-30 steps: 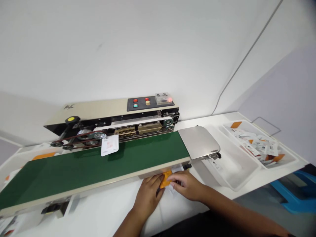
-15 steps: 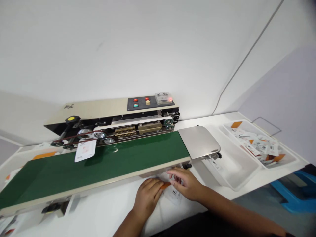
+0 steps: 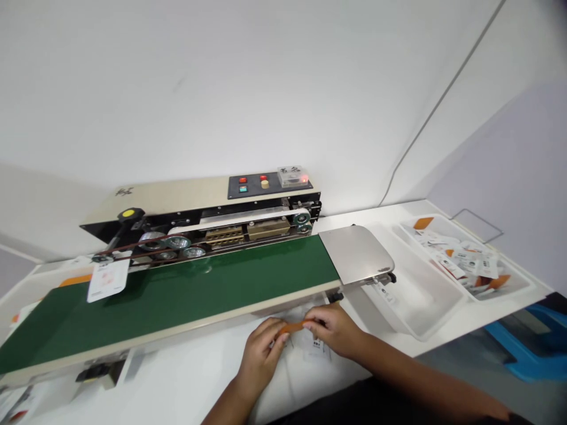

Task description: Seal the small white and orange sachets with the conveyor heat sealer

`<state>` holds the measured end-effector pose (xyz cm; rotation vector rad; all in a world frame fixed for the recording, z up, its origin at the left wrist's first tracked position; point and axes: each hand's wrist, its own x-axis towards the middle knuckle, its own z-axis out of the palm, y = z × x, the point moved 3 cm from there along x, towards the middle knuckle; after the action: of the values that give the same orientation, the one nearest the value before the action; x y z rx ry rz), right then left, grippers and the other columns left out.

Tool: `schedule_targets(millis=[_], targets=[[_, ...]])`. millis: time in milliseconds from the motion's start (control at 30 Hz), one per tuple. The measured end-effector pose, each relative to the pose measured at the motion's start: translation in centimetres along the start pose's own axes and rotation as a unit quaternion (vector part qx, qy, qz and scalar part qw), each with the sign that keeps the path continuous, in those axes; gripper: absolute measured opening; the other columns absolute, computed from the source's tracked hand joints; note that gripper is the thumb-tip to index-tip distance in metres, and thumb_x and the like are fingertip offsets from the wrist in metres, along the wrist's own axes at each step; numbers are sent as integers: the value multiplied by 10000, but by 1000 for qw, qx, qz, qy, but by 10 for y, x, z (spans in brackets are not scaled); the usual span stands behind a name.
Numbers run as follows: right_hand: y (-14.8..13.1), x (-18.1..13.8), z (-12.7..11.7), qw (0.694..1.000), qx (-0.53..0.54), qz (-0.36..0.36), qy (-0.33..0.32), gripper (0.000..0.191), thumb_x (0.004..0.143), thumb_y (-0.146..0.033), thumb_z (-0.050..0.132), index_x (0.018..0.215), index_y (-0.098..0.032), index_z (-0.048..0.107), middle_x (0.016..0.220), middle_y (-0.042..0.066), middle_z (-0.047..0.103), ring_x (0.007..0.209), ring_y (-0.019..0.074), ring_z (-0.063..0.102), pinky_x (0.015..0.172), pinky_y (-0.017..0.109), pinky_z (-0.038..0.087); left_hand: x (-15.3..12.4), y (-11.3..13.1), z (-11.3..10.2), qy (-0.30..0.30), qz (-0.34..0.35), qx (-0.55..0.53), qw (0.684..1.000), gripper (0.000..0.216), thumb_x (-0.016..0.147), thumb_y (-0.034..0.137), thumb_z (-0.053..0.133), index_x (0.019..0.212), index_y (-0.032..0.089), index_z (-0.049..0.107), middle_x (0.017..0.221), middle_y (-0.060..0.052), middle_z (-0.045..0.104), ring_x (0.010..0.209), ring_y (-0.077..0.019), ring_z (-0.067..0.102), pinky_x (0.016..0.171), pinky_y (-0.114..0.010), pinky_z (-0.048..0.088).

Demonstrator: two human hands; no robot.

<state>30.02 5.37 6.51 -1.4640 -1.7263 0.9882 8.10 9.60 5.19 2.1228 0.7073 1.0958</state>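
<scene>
Head view: both forearms are reaching in from the bottom edge and converging over the white surface (image 3: 177, 389), just in front of the conveyor. The left hand (image 3: 261, 354) is lying palm down with its wrist low, its grip pinching narrowly on the left end of the orange edge of a small white pouch (image 3: 315, 349). The right hand (image 3: 339, 329) is angling in from the right, knuckles up, its grip pinching the other end of that edge. The pouch is lying on the surface between and under the two hands, just beside the near rim of the green belt (image 3: 199, 289). At the belt's far left a white packet (image 3: 107, 278) is riding under the rollers of the beige sealing machine (image 3: 177, 198). To the right, a metal plate (image 3: 357, 254) is adjoining the belt. Past it a white tray (image 3: 425, 295) is sitting, and beyond that a second tray (image 3: 518, 289) is holding loose packets.
</scene>
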Motion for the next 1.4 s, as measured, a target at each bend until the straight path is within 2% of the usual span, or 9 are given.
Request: schedule_targets(millis=[133, 267, 400, 567, 767, 967, 1100, 1233, 1400], targets=[[-6, -4, -3, 996, 49, -72, 26, 238, 1003, -360, 614, 1017, -204, 794, 782, 37, 783, 671, 158, 706, 665, 256, 526, -1, -2, -2, 22, 35, -16, 999, 239, 1021, 222, 651, 1216, 252, 785, 1040, -81, 790, 906, -193, 762, 773, -265, 632], [-11, -6, -6, 987, 37, -142, 60, 259, 1018, -385, 619, 985, -212, 809, 715, 33, 765, 647, 154, 701, 662, 257, 524, 0, 2, 0, 1, 33, -29, 999, 213, 1006, 231, 682, 1181, 252, 801, 997, -73, 790, 886, -192, 758, 775, -271, 635], [-12, -7, -8, 988, 33, -128, 75, 239, 997, -359, 648, 889, -201, 791, 665, 23, 722, 619, 142, 672, 629, 243, 503, 1, 5, 4, -25, 5, -47, 999, 159, 1006, 274, 686, 1085, 231, 817, 926, -69, 785, 833, -192, 748, 752, -276, 628], [-7, -4, -2, 990, 30, -97, 101, 296, 891, -337, 765, 1163, -221, 781, 796, 19, 678, 675, 139, 621, 641, 249, 520, -3, -8, 0, 8, -56, -89, 994, 119, 985, 297, 722, 1009, 240, 823, 939, -68, 794, 885, -207, 755, 809, -304, 620], [-18, -3, 3, 989, 80, -112, 49, 151, 924, -322, 712, 903, -208, 808, 951, 72, 715, 785, 152, 668, 665, 257, 542, -2, -4, 1, -33, -9, -145, 989, 160, 987, 344, 721, 1067, 240, 812, 981, -88, 795, 939, -232, 741, 856, -351, 608], [-41, 0, -60, 955, 264, 28, 129, 347, 918, -538, 731, 913, -192, 696, 720, 20, 704, 596, 149, 660, 568, 266, 561, -4, -4, 2, -38, -24, -121, 992, 226, 996, 374, 698, 1160, 239, 775, 1086, -109, 781, 1040, -254, 728, 923, -373, 595], [-48, 19, -122, 944, 270, 79, 173, 438, 872, -592, 764, 1020, -202, 633, 637, -14, 678, 496, 141, 644, 475, 229, 526, -7, -9, 2, -29, -45, -116, 992, 214, 1004, 364, 681, 1136, 224, 775, 1067, -117, 776, 1014, -252, 734, 899, -374, 603], [-40, 47, -159, 945, 246, 145, 161, 337, 912, -481, 751, 1039, -203, 610, 627, -6, 687, 477, 126, 651, 440, 182, 508, -7, -7, 3, -31, -42, -119, 992, 212, 1008, 358, 670, 1126, 217, 776, 1060, -122, 773, 1007, -254, 738, 891, -386, 612], [-25, 78, -174, 932, 284, 180, 134, 167, 980, -315, 697, 937, -178, 610, 596, 19, 685, 472, 107, 641, 454, 156, 534, -3, -4, 3, -28, -24, -116, 993, 166, 1008, 309, 673, 1112, 222, 770, 1052, -111, 776, 999, -238, 744, 883, -365, 612]])
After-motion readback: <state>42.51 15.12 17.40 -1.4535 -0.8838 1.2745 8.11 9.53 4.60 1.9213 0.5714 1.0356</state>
